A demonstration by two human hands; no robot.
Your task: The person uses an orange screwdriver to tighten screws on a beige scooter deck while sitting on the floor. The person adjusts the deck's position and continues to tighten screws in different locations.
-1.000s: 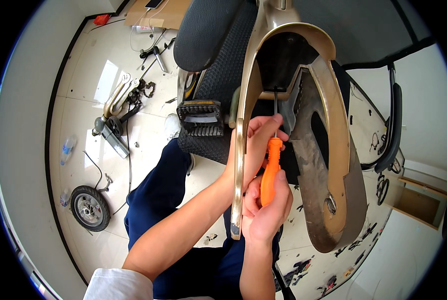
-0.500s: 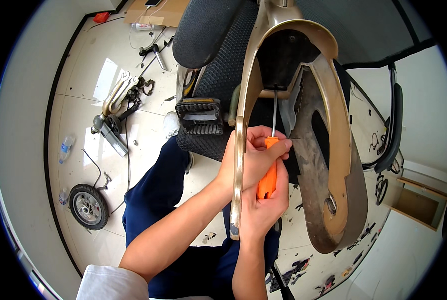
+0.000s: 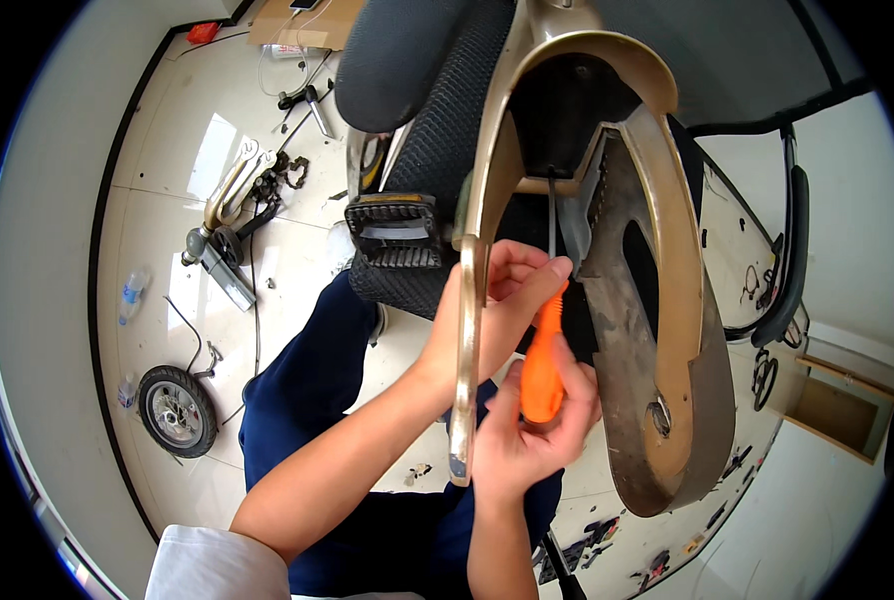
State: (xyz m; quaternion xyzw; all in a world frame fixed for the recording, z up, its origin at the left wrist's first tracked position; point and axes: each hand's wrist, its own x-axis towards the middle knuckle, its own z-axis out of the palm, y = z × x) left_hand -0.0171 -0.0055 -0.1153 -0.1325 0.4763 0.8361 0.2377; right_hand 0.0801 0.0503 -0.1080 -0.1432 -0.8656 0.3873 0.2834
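An orange-handled screwdriver [image 3: 542,375] points away from me inside a curved, gold-coloured metal frame [image 3: 664,180]. Its thin shaft reaches a dark recess at the frame's inner cross edge; what the tip touches I cannot make out. My left hand [image 3: 497,310] comes in from behind the frame's left arm and closes thumb and fingers around the top of the handle and lower shaft. Below it, my right hand [image 3: 537,430] grips the orange handle between thumb and fingers. A black pedal [image 3: 397,232] sits just left of the frame.
The frame rests on a black mesh chair [image 3: 442,130] with a padded armrest [image 3: 407,60]. On the tiled floor at left lie a small wheel [image 3: 177,412], a plastic bottle [image 3: 134,295] and a metal fork assembly [image 3: 229,225]. Scattered dark parts [image 3: 592,545] lie lower right.
My right hand has shifted down and slightly right along the handle, opening its hold somewhat. The handle's lower end has moved down a little. My left fingers sit slightly higher, near the shaft.
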